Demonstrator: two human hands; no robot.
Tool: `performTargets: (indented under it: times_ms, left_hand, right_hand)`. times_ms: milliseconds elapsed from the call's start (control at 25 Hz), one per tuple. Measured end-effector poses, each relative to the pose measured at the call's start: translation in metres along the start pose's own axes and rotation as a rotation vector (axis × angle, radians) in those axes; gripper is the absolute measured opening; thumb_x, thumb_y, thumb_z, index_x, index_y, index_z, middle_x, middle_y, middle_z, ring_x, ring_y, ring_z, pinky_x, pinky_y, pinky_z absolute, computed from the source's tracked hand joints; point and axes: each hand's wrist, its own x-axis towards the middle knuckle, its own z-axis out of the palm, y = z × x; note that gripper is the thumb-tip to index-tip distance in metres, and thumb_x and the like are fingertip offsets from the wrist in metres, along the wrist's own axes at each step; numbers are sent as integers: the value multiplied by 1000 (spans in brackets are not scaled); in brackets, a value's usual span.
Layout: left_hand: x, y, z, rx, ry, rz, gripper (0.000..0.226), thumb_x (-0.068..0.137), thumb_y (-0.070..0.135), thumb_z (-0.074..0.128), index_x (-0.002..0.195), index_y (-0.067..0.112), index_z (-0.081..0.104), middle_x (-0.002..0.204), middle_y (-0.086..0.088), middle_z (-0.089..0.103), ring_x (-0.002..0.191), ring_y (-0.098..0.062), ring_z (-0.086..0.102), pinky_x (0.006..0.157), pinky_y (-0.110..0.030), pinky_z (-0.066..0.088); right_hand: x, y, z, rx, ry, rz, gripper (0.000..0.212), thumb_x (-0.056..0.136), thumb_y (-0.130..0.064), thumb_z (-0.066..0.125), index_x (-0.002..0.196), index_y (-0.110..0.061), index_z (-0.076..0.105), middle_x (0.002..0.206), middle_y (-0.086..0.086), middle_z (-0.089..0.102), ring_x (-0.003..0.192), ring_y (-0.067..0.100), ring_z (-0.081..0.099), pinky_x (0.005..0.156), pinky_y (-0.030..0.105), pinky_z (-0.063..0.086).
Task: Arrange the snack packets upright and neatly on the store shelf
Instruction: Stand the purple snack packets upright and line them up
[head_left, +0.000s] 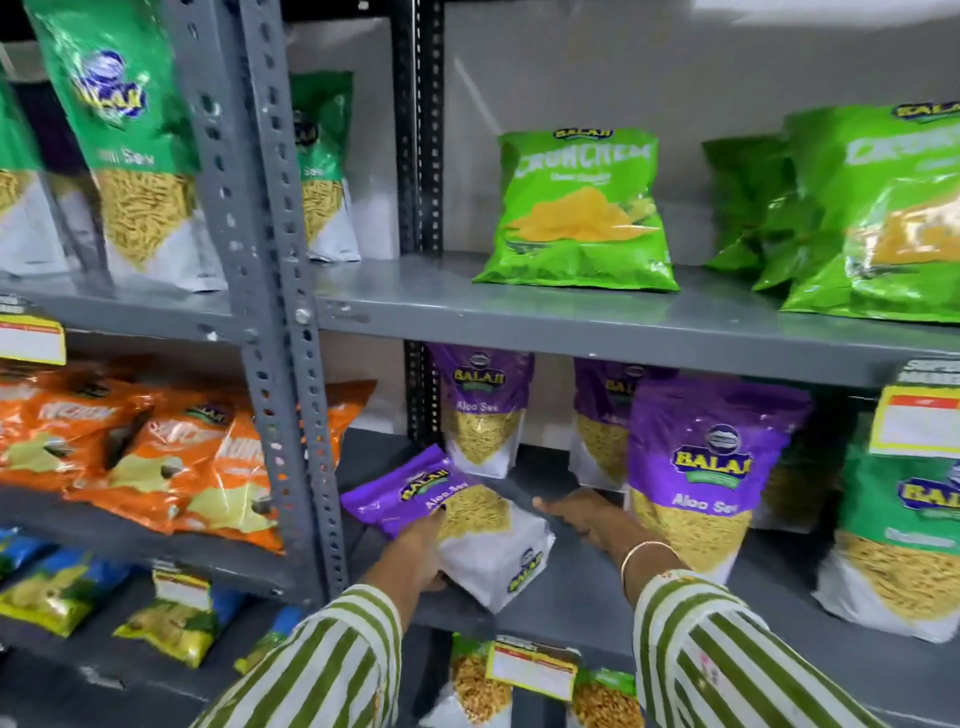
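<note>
A purple and white Aloo Sev packet (470, 525) lies flat and slanted on the grey middle shelf (576, 592). My left hand (415, 553) grips its near left edge. My right hand (584, 517) rests open just right of the packet, fingers pointing left towards its far side. Three more purple Aloo Sev packets stand upright: one at the back (483, 410), one behind at the right (605, 415), and a large one in front (701, 467).
Green Crunchem bags (582, 208) stand on the shelf above. Orange packets (171, 467) lean in the left bay behind the grey perforated upright (291, 364). A green packet (904, 530) stands at far right. Yellow price tags (917, 426) hang on the shelf edges.
</note>
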Motion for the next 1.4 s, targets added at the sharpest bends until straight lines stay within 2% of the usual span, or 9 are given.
performTargets:
  times_ms: [80, 200, 360, 560, 640, 760, 1120, 1280, 1400]
  left_hand:
    - [-13, -3, -7, -23, -147, -92, 39, 77, 40, 62, 101, 10, 63, 71, -12, 69, 78, -27, 63, 98, -46, 46]
    - [-64, 2, -4, -99, -331, -98, 31, 91, 25, 47, 73, 2, 58, 42, -11, 67, 55, -28, 64, 72, -36, 44]
    - [-62, 0, -24, -64, -388, -75, 19, 94, 12, 44, 80, 7, 57, 45, -10, 66, 62, -29, 61, 86, -45, 45]
    - [-68, -9, -51, 27, -353, -28, 24, 90, 3, 49, 66, 5, 53, 32, -3, 61, 27, -13, 59, 28, -27, 47]
    - [-70, -10, -52, -11, -294, -13, 21, 85, -2, 55, 65, 4, 53, 30, -3, 60, 25, -14, 57, 32, -29, 49]
    - [-70, -9, -53, -63, -207, 110, 23, 75, -15, 61, 65, 5, 56, 31, 0, 61, 26, -12, 57, 45, -34, 52]
    - [-91, 19, -43, 198, -217, 576, 38, 66, -21, 67, 76, 14, 58, 45, 15, 67, 47, 1, 63, 44, -9, 50]
    - [-87, 22, -34, 255, -156, 672, 40, 62, -12, 76, 83, 19, 59, 80, -4, 66, 76, -19, 61, 67, -24, 54]
    - [-72, 21, -22, 354, -109, 751, 41, 56, -4, 81, 77, 23, 58, 78, -3, 66, 77, -18, 60, 68, -25, 52]
  right_hand:
    - [7, -11, 18, 29, -4, -17, 42, 77, -42, 67, 107, -13, 60, 103, 5, 61, 90, 17, 60, 69, 21, 38]
    - [8, -14, 25, 23, -21, 9, 28, 84, -36, 60, 98, -13, 50, 75, 2, 49, 65, 11, 45, 64, 23, 37]
    - [17, -8, 40, -43, -72, 140, 40, 54, -53, 80, 67, -22, 57, 57, -1, 45, 56, 13, 38, 57, 25, 28]
    - [30, 0, 44, 17, -224, 232, 65, 22, -43, 93, 71, -21, 56, 73, 5, 51, 72, 16, 47, 69, 30, 37]
    - [5, -12, 50, 7, -278, 236, 55, 37, -35, 92, 77, -16, 59, 76, 4, 59, 81, 17, 53, 73, 27, 43]
    - [-29, -19, 49, 63, -254, 166, 26, 73, -11, 74, 60, -13, 52, 51, -1, 57, 50, 9, 50, 47, 16, 46]
    - [-59, -13, 45, 205, -4, -130, 25, 67, 2, 76, 69, -12, 55, 101, 18, 67, 88, 24, 62, 66, 24, 52]
    - [-53, -7, 43, 177, 117, -224, 35, 56, -6, 85, 71, -15, 55, 110, 23, 67, 103, 34, 64, 90, 46, 53]
    - [-43, 5, 45, 144, 236, -265, 45, 51, -8, 87, 78, -12, 51, 106, 21, 67, 100, 33, 64, 86, 45, 53]
